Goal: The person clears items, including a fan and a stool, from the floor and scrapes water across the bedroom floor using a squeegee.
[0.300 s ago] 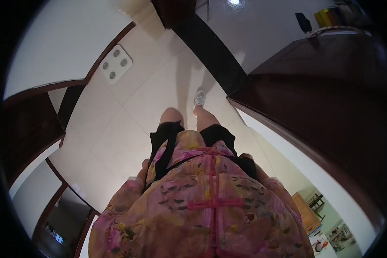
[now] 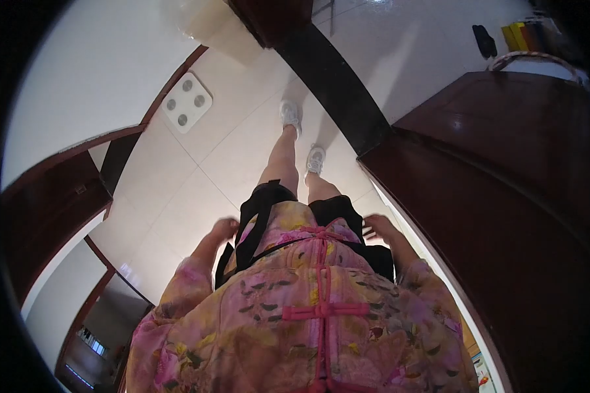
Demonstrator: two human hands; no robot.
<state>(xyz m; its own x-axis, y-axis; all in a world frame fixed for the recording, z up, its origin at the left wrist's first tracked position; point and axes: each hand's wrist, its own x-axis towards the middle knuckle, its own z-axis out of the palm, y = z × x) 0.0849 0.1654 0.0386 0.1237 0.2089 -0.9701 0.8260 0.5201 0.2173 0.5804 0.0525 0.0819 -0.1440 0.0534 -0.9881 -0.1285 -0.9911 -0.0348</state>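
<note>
My left hand (image 2: 225, 229) hangs beside the black shorts on the left of the view, blurred, its fingers not clearly shown. On the other side my right hand (image 2: 379, 229) is next to the shorts (image 2: 336, 213), its fingers apart with nothing between them. A pink floral top (image 2: 269, 327) with pink knotted fasteners covers my body. Both white shoes (image 2: 290, 114) show on the pale tiled floor (image 2: 223, 144), one leg stretched ahead of the other.
A white scale (image 2: 187, 102) lies on the floor by the left wall. A black strip (image 2: 341, 85) crosses the floor at a doorway. Dark wooden doors (image 2: 478, 196) stand at right. Dark slippers (image 2: 484, 41) and yellow items (image 2: 519, 37) lie at the upper right.
The leg on the left has swung forward, so its shoe now shows. Both hands have moved forward and outward from beside the shorts. The scale and doorway have shifted slightly in view.
</note>
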